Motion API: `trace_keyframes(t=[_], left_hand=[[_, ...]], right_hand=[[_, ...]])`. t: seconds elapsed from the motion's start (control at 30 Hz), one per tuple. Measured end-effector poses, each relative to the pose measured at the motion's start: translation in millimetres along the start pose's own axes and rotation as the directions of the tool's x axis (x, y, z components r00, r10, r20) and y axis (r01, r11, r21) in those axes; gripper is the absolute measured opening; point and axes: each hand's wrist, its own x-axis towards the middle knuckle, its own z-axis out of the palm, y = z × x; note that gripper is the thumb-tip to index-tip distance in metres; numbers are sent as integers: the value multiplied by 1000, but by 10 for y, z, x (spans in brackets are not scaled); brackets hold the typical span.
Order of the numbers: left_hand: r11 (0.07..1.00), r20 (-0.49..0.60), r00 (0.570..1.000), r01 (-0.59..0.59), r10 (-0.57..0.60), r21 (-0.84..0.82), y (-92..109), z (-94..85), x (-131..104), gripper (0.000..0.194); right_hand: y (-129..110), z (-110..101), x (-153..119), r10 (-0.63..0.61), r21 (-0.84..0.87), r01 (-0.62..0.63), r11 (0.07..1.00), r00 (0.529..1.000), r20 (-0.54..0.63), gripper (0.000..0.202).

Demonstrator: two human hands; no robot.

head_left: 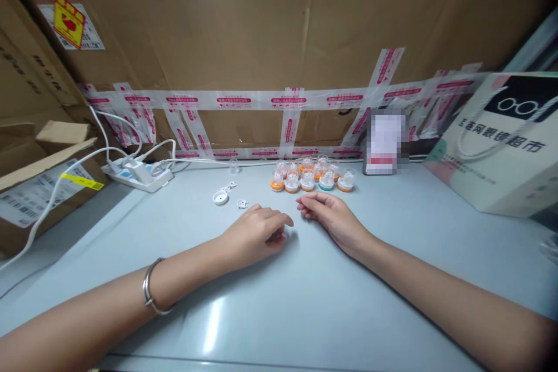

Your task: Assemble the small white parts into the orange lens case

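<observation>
L hand (264, 231) is low at the bench (370, 314), back up, fingers curled in; can't tell if it grips anything. R hand (325, 212) is just beside, fingertips drawn together, contents hidden, so can't tell there either. Clear-domed capsules (307, 180), some w/ orange bases, one teal, stand clustered beyond R hand, nr but apart. White cap (220, 198) lies fwd-left of L hand, small white pcs (243, 204) btwn & around; clear cup (234, 166) behind. Phone (386, 154), blurred, right of capsules; paper bag (492, 151) far R; power strip (162, 180) far L.
</observation>
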Motion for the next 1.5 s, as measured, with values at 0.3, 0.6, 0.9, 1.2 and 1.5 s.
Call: trace_keyframes(t=[0.3,0.6,0.9,1.2,1.5], left_hand=[[974,91,981,183,-172,-131,-305,-361,-247,41],[947,57,982,188,-179,-259,-290,-215,-217,24],[957,-5,993,109,-114,-268,-39,-98,-131,23],[947,38,985,175,-171,-269,-95,-32,-142,24],[917,51,968,249,-245,-312,-86,2,-147,24]], right_hand=[[4,-22,13,11,-32,-10,999,1000,4,24],[-32,2,-15,0,-76,2,997,1000,28,23],[-14,-3,-2,-8,-79,11,997,999,37,24],[-11,-16,-14,-26,-323,72,944,989,146,22],[-20,-16,-100,-106,-604,392,694,885,453,23]])
